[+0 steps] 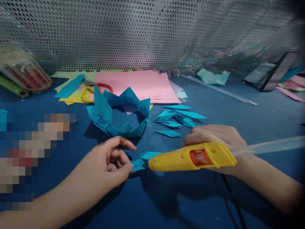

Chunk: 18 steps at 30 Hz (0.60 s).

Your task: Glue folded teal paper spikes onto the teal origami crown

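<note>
My left hand [108, 163] pinches a small folded blue paper piece [143, 160] just above the blue table. My right hand [214, 136] grips a yellow hot glue gun [193, 156], whose nozzle touches that paper piece. A clear glue stick [269, 145] juts from the back of the gun to the right. A blue paper crown-shaped ring [119, 114] of folded pieces stands just beyond my left hand. Several loose folded blue paper pieces [177, 119] lie beyond my right hand.
Pink paper sheets [140, 84] lie at the back with yellow and red scissors [94, 90] and coloured scraps. A perforated metal screen [152, 31] closes the rear. A phone [271, 74] leans at right, near a clear ruler [219, 90]. The gun's black cord [232, 200] trails toward me.
</note>
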Tool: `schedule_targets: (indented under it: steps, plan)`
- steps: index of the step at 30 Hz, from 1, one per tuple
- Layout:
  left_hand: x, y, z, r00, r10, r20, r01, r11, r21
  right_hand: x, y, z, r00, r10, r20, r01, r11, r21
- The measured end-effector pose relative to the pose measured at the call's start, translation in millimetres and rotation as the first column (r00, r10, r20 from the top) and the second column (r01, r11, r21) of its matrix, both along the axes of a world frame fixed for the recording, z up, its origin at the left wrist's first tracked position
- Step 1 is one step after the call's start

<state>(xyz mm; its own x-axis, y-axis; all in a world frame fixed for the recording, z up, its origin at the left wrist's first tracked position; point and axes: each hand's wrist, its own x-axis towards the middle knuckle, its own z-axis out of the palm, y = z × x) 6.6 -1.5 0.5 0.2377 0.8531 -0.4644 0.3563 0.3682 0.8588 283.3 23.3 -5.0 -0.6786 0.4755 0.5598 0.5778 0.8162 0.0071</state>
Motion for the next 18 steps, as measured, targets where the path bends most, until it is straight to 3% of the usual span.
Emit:
schedule_targets:
  steps: [18]
  plan:
    - [0.9, -0.6, -1.1, 1.0, 0.013, 0.027, -0.014, 1.0, 0.012, -1.8, 0.2, -1.7, 0.998, -0.048, -0.041, 0.05, 0.997, 0.058]
